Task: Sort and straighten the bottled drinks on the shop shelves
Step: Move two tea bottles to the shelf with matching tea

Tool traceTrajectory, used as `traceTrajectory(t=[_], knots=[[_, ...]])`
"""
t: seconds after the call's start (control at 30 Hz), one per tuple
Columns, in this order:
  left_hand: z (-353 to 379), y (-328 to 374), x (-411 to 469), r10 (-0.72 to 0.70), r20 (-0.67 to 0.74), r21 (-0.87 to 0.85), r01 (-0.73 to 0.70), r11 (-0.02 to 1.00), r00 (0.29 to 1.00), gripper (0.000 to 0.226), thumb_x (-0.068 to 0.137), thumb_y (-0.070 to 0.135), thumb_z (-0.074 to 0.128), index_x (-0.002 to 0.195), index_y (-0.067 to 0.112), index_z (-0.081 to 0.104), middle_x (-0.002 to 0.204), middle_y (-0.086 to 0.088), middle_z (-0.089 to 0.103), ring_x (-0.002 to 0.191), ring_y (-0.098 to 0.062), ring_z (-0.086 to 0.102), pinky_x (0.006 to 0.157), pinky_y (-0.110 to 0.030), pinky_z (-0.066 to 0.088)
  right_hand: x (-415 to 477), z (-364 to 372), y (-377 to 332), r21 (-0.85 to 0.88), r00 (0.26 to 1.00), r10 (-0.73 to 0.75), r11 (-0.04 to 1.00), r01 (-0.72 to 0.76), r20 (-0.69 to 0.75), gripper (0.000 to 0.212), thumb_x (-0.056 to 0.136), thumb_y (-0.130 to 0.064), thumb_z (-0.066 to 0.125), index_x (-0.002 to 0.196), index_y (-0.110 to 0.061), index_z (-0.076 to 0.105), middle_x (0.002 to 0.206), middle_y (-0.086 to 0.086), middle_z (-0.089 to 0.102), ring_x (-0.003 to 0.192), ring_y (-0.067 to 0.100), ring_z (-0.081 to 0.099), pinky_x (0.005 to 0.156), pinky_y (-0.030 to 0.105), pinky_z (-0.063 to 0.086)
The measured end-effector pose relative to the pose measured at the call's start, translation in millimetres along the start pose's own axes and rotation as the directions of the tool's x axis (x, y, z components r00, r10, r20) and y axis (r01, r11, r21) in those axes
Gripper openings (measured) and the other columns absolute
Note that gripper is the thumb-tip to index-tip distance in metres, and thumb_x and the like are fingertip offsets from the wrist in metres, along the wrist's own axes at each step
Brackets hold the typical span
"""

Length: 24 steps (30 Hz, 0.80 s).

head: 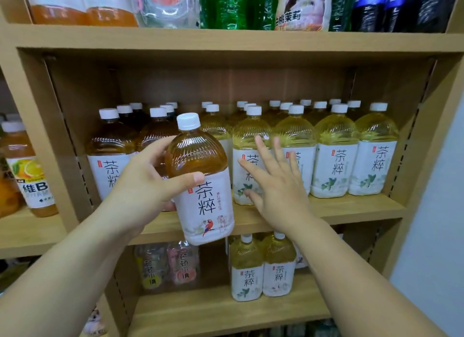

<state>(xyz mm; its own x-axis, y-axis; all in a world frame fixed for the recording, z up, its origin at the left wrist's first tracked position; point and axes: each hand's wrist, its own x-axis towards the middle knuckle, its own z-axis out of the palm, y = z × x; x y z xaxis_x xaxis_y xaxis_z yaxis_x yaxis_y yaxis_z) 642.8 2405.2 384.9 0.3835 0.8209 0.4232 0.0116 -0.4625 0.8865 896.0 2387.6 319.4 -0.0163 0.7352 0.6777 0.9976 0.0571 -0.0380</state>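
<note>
The amber tea bottle point(200, 175), a big clear ribbed plastic one with a white screw cap and a white label bearing a red parrot, is up in the air in front of the middle shelf. It leans slightly, and its base hangs out past the shelf edge. My left hand point(148, 186) has it round the shoulder, thumb across the front just above the label and fingers curled behind.

It looks full, so I judge it heavy and bottom-weighted. The ribbed shoulder gives purchase, while the label wrap is probably slicker. I would keep the hold high on the ribs or support the base, not squeeze the thin wall.

My right hand point(276, 186) holds nothing. Its fingers are spread flat in front of the nearest of the pale green tea bottles point(336, 160) in the right-hand row, and I cannot tell if it touches. The dark amber bottles point(110, 148) matching mine stand at the left on the same light wooden shelf board point(351, 208).
</note>
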Motion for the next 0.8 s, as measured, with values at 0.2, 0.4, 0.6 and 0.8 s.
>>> traceTrajectory(t=[0.2, 0.4, 0.6, 0.8], knots=[[40.6, 9.0, -19.9, 0.065, 0.017, -0.046, -0.064, 0.997, 0.998, 0.067, 0.060, 0.022, 0.081, 0.124, 0.035, 0.064, 0.108, 0.011, 0.075, 0.092, -0.008, 0.075, 0.050, -0.029, 0.058, -71.5, -31.1, -9.8, 0.688, 0.971, 0.233, 0.713, -0.134, -0.052, 0.039, 0.099, -0.055, 0.054, 0.135, -0.045, 0.059, 0.151, -0.026, 0.048, 0.145, -0.001, 0.038, 0.120, 0.038, 0.036], [114.8, -6.6, -42.1, -0.007, 0.146, -0.134, 0.027, 0.991, 0.989, 0.074, 0.054, 0.004, 0.092, 0.121, 0.024, 0.068, 0.102, 0.003, 0.078, 0.076, -0.008, 0.075, 0.045, -0.025, 0.053, -152.5, -33.0, 6.1, 0.819, 0.917, 0.393, 0.504, -0.275, 0.066, 0.055, 0.083, -0.049, 0.074, 0.135, -0.051, 0.055, 0.135, -0.020, 0.061, 0.129, 0.006, 0.058, 0.102, 0.041, 0.054], [211.6, -76.6, -65.6, -0.140, 0.220, -0.122, 0.170, 0.978, 0.965, 0.067, 0.065, -0.003, 0.090, 0.116, 0.034, 0.066, 0.107, 0.009, 0.077, 0.091, -0.010, 0.074, 0.054, -0.025, 0.055, -243.4, 0.1, 58.0, 0.759, 0.797, 0.575, 0.432, -0.487, 0.184, 0.054, 0.087, -0.042, 0.074, 0.137, -0.054, 0.055, 0.128, -0.029, 0.058, 0.123, 0.000, 0.058, 0.092, 0.022, 0.057], [291.4, -169.0, -70.1, -0.272, 0.250, -0.013, 0.284, 0.959, 0.929, 0.071, 0.068, 0.006, 0.091, 0.119, 0.044, 0.060, 0.113, 0.011, 0.074, 0.107, -0.015, 0.071, 0.090, -0.050, 0.059, -308.1, 69.6, 99.8, 0.642, 0.570, 0.751, 0.262, -0.720, 0.333, 0.042, 0.093, -0.039, 0.071, 0.128, -0.056, 0.054, 0.126, -0.015, 0.061, 0.111, 0.002, 0.064, 0.091, 0.029, 0.060]])
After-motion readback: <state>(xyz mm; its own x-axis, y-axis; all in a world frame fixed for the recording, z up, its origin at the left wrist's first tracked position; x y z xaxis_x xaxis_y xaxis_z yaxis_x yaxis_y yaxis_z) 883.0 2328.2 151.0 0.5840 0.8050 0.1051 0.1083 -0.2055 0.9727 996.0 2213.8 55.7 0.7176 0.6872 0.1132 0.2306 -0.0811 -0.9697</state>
